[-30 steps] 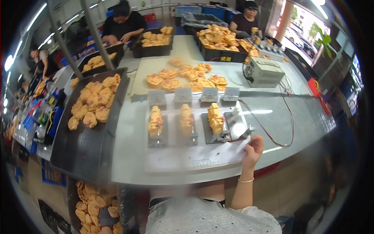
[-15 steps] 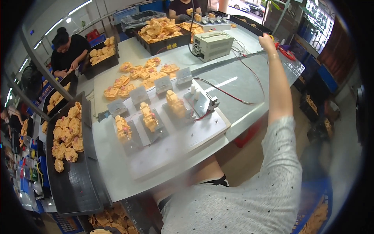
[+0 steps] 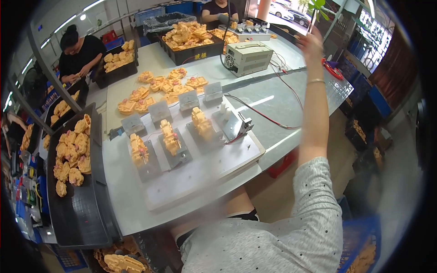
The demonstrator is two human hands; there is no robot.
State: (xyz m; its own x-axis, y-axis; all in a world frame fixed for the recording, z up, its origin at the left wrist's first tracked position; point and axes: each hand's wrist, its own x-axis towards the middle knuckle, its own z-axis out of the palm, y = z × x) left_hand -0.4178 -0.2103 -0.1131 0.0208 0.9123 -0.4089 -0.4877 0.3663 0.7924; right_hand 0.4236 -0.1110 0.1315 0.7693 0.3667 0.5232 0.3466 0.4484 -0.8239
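Observation:
My right arm reaches to the far right of the table. My right hand [image 3: 312, 48], blurred by motion, is raised above the table there with its fingers curled in. What it holds is too smeared to make out. Nearest to it lies a red-handled tool [image 3: 334, 72]. Out of view is my left hand. In front of me a white board [image 3: 205, 182] bears three orange-yellow plastic parts, a left one [image 3: 139, 149], a middle one [image 3: 170, 137] and a right one [image 3: 201, 123]. Behind them stand several square meters [image 3: 188, 99]; a metal bracket with white switches [image 3: 234, 125] sits at the right.
A beige power supply box [image 3: 249, 58] with red and black leads [image 3: 273, 125] stands behind. Loose orange-yellow parts [image 3: 170, 86] lie beyond the meters. A black tray [image 3: 88, 214] of parts is at the left, another black crate [image 3: 195, 51] farther back. Two people work across the tables.
My right hand has moved slightly left and up, blurring. The view has shifted a little. The board and its parts look unchanged.

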